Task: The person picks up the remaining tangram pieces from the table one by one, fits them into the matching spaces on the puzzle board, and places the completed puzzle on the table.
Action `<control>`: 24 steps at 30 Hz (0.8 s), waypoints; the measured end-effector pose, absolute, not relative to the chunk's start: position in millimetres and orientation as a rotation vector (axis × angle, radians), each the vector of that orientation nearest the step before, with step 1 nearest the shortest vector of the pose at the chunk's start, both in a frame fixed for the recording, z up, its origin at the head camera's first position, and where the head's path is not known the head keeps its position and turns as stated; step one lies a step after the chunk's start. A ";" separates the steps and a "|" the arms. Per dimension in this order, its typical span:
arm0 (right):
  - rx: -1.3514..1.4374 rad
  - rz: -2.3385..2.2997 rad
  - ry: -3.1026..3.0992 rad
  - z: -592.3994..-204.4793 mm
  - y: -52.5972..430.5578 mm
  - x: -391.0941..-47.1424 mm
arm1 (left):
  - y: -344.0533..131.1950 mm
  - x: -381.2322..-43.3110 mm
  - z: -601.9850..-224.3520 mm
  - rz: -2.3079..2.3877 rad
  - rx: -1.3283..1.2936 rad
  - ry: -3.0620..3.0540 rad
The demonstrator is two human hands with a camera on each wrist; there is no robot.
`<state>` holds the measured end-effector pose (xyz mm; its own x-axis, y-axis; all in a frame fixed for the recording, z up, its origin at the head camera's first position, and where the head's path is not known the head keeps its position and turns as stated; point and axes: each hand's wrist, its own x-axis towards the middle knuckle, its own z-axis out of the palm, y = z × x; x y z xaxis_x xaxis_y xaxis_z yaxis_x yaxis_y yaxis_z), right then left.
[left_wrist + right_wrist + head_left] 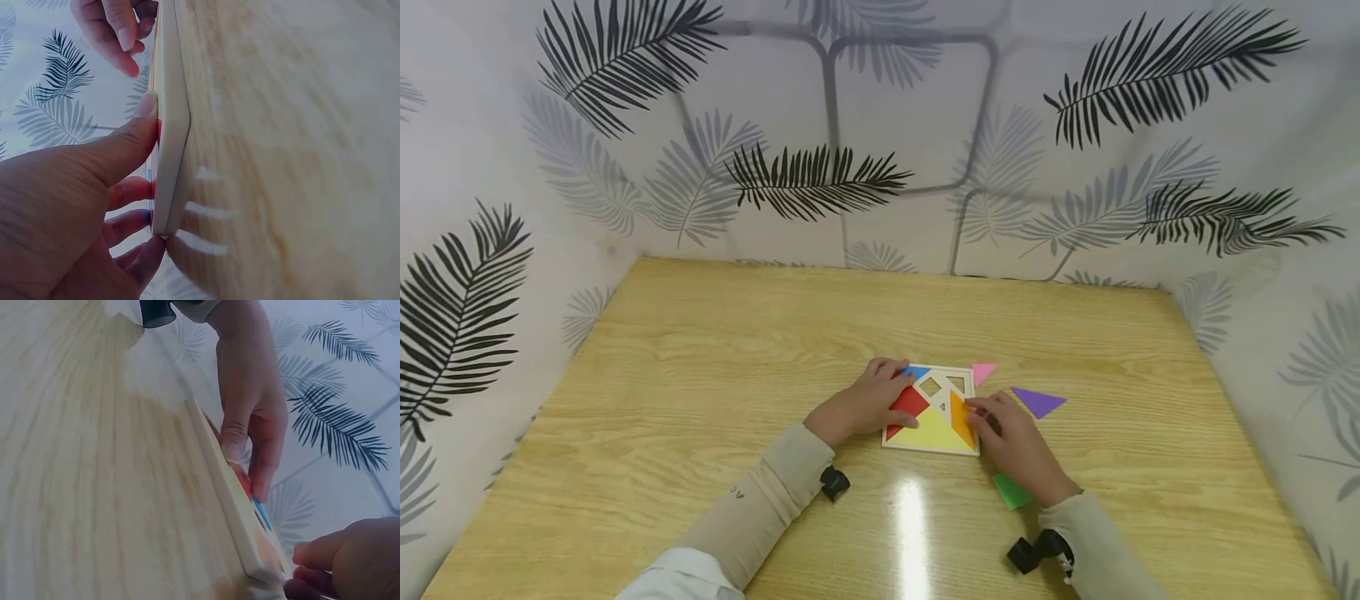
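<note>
A square tangram board (929,451) lies on the table with red (913,401), yellow (934,433), blue (917,372) and orange (962,423) pieces in it. Bare recesses show in its upper middle and upper right. My left hand (867,402) rests over the board's left side. In the left wrist view, the thumb (145,112) presses on the face and the other fingers touch it near the edge. At the right edge, my right hand (1017,446) has its fingertips at the orange parallelogram. Whether they press it is partly hidden.
Outside the board lie a pink triangle (982,372) by its upper right corner, a purple triangle (1039,402) farther right, and a green piece (1012,492) partly under the right forearm. A leaf-patterned cloth (895,225) stands behind the wooden table (700,350).
</note>
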<state>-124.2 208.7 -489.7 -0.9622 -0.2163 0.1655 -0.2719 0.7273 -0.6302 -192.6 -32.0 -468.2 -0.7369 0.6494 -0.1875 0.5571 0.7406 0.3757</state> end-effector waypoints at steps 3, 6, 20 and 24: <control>0.435 1.062 -2.829 -485.2 215.1 -117.8 | -32.0 -192.0 -468.3 0.436 0.943 2.630; 0.472 1.063 -2.813 -480.7 221.8 -111.4 | -32.2 -192.0 -468.5 0.449 0.948 2.623; 0.708 1.002 -2.970 -465.6 254.0 -92.8 | -33.2 -193.1 -470.9 0.474 0.958 2.623; 0.894 0.943 -2.972 -468.0 262.0 -91.0 | -33.1 -194.4 -472.5 0.459 0.959 2.634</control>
